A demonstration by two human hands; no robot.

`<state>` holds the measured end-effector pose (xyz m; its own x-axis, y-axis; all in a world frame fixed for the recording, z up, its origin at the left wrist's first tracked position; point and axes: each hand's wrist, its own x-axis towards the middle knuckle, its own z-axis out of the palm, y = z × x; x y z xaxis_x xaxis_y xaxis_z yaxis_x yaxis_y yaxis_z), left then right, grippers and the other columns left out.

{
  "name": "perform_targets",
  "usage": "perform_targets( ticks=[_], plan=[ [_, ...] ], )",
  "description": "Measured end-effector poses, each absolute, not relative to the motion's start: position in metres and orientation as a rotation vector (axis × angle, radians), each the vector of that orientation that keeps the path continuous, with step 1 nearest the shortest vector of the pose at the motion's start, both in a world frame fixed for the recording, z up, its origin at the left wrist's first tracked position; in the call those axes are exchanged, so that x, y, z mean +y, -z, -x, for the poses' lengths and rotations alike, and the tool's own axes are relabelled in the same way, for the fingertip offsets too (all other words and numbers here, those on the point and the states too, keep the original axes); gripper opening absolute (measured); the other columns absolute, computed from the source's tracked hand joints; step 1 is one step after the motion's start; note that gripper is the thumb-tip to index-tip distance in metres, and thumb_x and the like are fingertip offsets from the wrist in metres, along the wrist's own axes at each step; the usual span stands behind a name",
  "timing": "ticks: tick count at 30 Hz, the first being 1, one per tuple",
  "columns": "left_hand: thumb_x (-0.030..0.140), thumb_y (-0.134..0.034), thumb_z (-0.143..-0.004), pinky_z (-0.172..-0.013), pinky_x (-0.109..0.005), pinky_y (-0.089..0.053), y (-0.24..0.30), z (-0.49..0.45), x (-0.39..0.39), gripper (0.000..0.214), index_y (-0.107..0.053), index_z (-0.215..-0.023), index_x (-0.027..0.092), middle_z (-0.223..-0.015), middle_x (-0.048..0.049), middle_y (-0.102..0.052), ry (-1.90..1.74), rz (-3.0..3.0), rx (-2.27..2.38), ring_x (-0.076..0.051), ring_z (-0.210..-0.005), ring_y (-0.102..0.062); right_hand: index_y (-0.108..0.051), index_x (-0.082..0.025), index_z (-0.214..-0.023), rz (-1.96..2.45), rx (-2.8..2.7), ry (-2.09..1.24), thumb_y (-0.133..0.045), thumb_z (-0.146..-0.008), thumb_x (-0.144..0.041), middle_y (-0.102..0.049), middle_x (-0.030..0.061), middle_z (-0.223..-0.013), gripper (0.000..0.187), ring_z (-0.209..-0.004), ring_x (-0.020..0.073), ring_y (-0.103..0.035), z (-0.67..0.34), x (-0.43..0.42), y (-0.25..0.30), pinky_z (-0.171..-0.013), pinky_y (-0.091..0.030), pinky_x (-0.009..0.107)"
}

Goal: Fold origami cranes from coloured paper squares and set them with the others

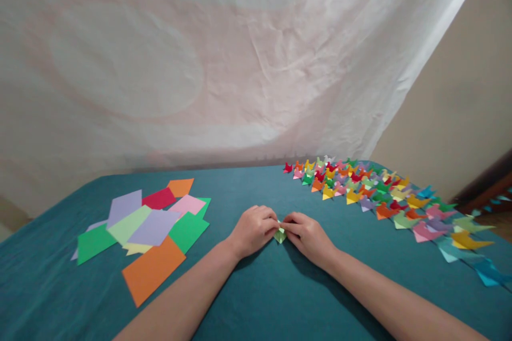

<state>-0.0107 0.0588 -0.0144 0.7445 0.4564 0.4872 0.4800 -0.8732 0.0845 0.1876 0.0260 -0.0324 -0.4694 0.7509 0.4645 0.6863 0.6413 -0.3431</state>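
Between my two hands is a small folded piece of light green paper (pixel 280 235), its pointed lower end showing below the fingers. My left hand (pixel 256 230) pinches its left side, fingers curled together. From the other side my right hand (pixel 309 235) grips it with thumb and forefinger. The fingertips of both hands nearly meet at the top of the paper and hide that part. Both hands rest low over the teal cloth (pixel 248 298).
Loose coloured paper sheets, among them an orange sheet (pixel 154 270) and a purple sheet (pixel 154 227), lie overlapping on the left. Rows of small folded paper birds (pixel 352 196) stand along the right side. A pale hanging sheet (pixel 224 64) forms the backdrop behind the table.
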Motion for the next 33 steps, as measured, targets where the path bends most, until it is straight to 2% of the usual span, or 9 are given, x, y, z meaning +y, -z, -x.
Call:
perform_targets(
  ticks=[8, 19, 27, 33],
  plan=[
    [0.024, -0.05, -0.09, -0.07, -0.027, -0.039, 0.008, 0.015, 0.057, 0.015, -0.064, -0.09, 0.021, -0.09, -0.0031, -0.063, 0.791, 2.928, -0.747, -0.014, -0.084, -0.056, -0.068, -0.026, -0.101, 1.103, -2.276, -0.135, -0.049, -0.087, -0.014, -0.063, 0.0049, -0.088, 0.026, -0.082, 0.016, -0.058, -0.188, 0.027, 0.032, -0.075, -0.047, 0.026],
    [0.025, -0.049, -0.091, -0.068, -0.025, -0.039, 0.007, 0.011, 0.056, 0.018, -0.064, -0.083, 0.02, -0.087, -0.0019, -0.064, 0.769, 2.886, -0.715, -0.012, -0.081, -0.057, -0.069, -0.025, -0.096, 1.109, -2.319, 0.013, -0.049, -0.088, -0.016, -0.063, 0.0049, -0.086, 0.023, -0.08, 0.0161, -0.057, -0.187, 0.025, 0.033, -0.073, -0.046, 0.027],
    [0.022, -0.049, -0.089, -0.069, -0.026, -0.039, 0.008, 0.009, 0.055, 0.017, -0.061, -0.078, 0.017, -0.086, -0.0026, -0.064, 0.775, 2.882, -0.732, -0.013, -0.081, -0.056, -0.068, -0.024, -0.096, 1.122, -2.331, -0.036, -0.049, -0.088, -0.016, -0.064, 0.0051, -0.089, 0.023, -0.083, 0.0169, -0.056, -0.187, 0.024, 0.032, -0.074, -0.045, 0.027],
    [0.021, -0.048, -0.09, -0.07, -0.027, -0.039, 0.008, 0.009, 0.054, 0.016, -0.061, -0.081, 0.017, -0.087, -0.0033, -0.063, 0.788, 2.898, -0.732, -0.014, -0.083, -0.056, -0.067, -0.022, -0.094, 1.114, -2.281, 0.015, -0.057, -0.08, -0.02, -0.065, 0.0051, -0.09, 0.017, -0.081, 0.0181, -0.057, -0.184, 0.016, 0.022, -0.076, -0.04, 0.032]
  ],
)
